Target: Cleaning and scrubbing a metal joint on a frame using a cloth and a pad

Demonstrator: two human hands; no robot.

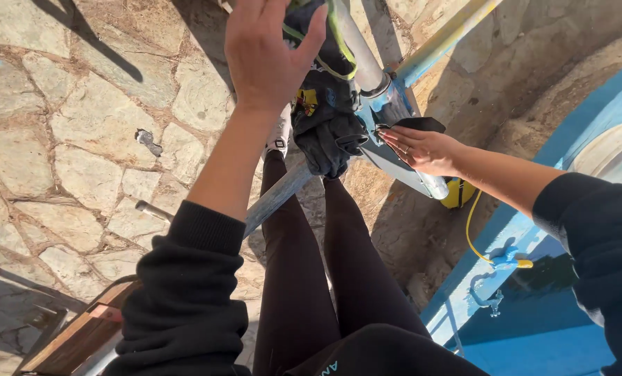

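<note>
Black sleeve (185,292) nearest; left hand (265,52) spread, fingertips cropped; right hand (422,150) flat, seemingly pressing black cloth (422,124).

Left hand (268,52) raised, right hand (422,148) flat.

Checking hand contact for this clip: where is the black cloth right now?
In the head view, right of centre, the black cloth lies under the right hand, pressed on the blue metal frame beside the dark gloves.
</note>
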